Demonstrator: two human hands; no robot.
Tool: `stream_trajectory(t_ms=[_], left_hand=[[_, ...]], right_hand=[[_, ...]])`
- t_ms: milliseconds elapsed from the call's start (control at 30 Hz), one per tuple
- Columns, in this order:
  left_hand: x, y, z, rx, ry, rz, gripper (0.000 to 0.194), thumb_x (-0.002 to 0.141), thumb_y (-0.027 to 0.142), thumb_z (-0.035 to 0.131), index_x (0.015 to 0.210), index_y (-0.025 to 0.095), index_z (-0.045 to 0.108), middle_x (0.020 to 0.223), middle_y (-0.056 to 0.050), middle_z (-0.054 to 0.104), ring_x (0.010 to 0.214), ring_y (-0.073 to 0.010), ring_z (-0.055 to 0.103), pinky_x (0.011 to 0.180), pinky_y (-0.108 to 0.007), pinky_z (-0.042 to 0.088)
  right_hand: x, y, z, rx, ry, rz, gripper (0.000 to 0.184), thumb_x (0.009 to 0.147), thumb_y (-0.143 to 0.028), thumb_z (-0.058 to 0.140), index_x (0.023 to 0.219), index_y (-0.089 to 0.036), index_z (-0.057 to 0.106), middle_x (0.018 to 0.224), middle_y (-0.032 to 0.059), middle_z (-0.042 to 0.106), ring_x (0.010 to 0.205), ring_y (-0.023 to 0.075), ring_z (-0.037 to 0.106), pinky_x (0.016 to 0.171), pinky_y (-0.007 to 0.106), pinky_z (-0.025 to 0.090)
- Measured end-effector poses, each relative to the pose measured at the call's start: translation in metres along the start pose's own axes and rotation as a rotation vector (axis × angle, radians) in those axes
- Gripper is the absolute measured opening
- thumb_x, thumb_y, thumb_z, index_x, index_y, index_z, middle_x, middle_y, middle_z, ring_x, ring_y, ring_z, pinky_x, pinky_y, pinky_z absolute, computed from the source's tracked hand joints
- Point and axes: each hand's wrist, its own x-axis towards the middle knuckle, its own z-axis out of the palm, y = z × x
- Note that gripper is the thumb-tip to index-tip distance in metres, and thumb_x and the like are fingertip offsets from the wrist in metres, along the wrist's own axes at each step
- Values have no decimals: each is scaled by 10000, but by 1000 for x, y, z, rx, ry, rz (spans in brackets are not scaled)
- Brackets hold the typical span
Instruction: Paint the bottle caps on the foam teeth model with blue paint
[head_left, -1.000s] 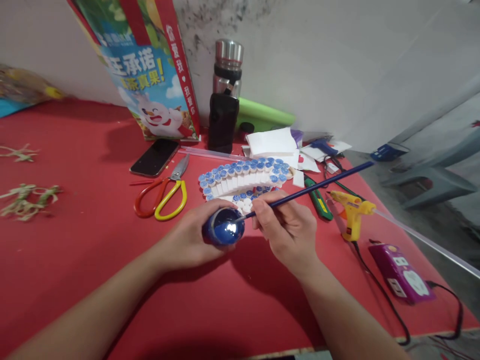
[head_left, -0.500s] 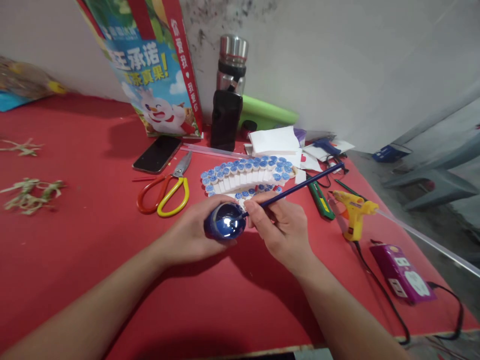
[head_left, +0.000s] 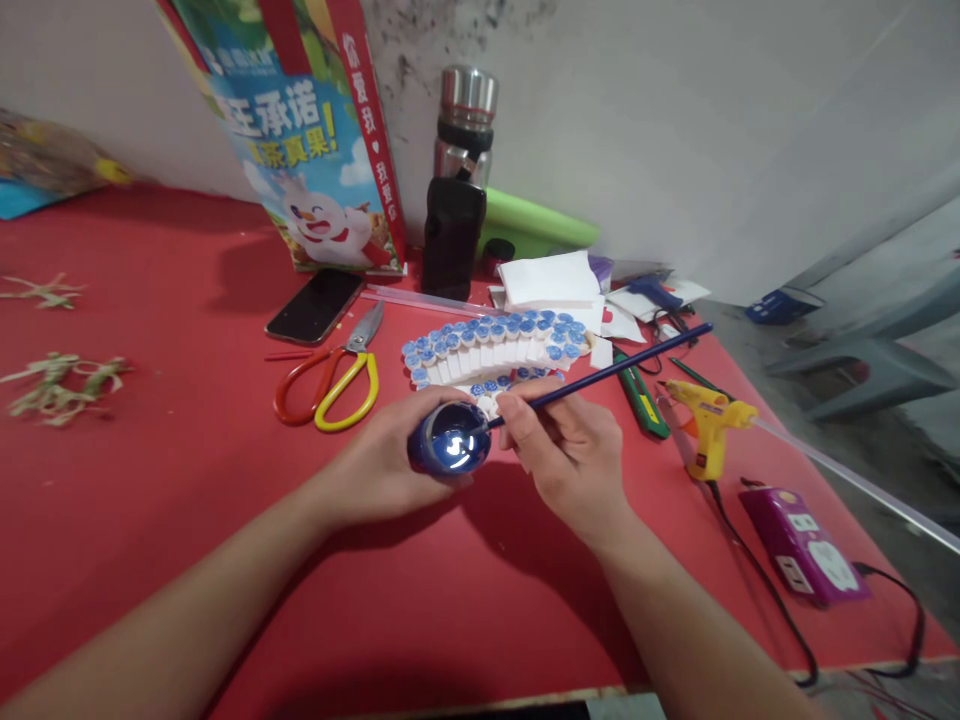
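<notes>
Tilted toward me, a small jar of blue paint [head_left: 450, 440] is in my left hand [head_left: 390, 455], whose fingers wrap round its side. Shiny blue liquid shows inside its mouth. Pinched in my right hand [head_left: 566, 455] is a dark blue paintbrush [head_left: 622, 372], its handle slanting up to the right. The brush's tip end is at the jar's right rim, reaching just inside. Behind both hands lies a curved white craft piece [head_left: 487, 350] edged with rows of small blue-topped discs; my hands hide its near part.
Scissors [head_left: 330, 385] and a phone [head_left: 315, 306] lie left of the craft piece. On the right are a green cutter knife [head_left: 641, 398], a yellow glue gun [head_left: 709, 425] and a purple power strip [head_left: 806, 548] with cords. A bottle [head_left: 465, 130] and a printed bag [head_left: 300, 150] stand behind.
My right hand has shifted slightly right, and the brush handle's far end has moved right with it. The jar stays in about the same spot in my left hand.
</notes>
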Motion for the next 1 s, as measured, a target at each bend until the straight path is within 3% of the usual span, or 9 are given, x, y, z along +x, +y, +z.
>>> stream_trajectory(t_ms=[267,433,667,800,1000], left_hand=[[0,-1,0,-22,-9,-1,592,769,176,846,1323,221,642,1306,-53,751,1120,-234,752,946,-315,606],[1,1,-1,7,4,9,561,774,229,862,1295,216,654,1275,-62,753,1095,-242,755,945,-331,610],[4,6,-3,49,26,-11,555,761,317,893,1255,199,669,1236,-83,762,1093,-270,758,965,-363,617],[4,3,-3,75,29,-20,590,757,284,875,1300,207,657,1288,-95,757,1156,-289,751,1009,-388,609],[9,0,-11,126,251,-52,583,723,364,906,1238,216,679,1269,-97,764,1195,-330,734,1066,-458,594]], right_hand=[[2,2,1,-47,-29,0,169,1066,-271,662,909,-219,699,696,-46,701,597,81,638,583,211,505],[-1,1,1,14,35,28,152,1052,-294,692,921,-222,720,657,-58,672,506,64,571,505,210,463],[10,4,0,413,262,324,330,949,-487,809,806,-210,700,557,-55,648,358,62,476,329,205,339],[17,7,-4,511,299,437,395,875,-535,860,765,-211,664,561,-56,668,323,53,456,299,202,282],[23,19,-24,417,422,299,270,937,-435,803,819,-218,696,617,-46,696,364,58,491,317,211,292]])
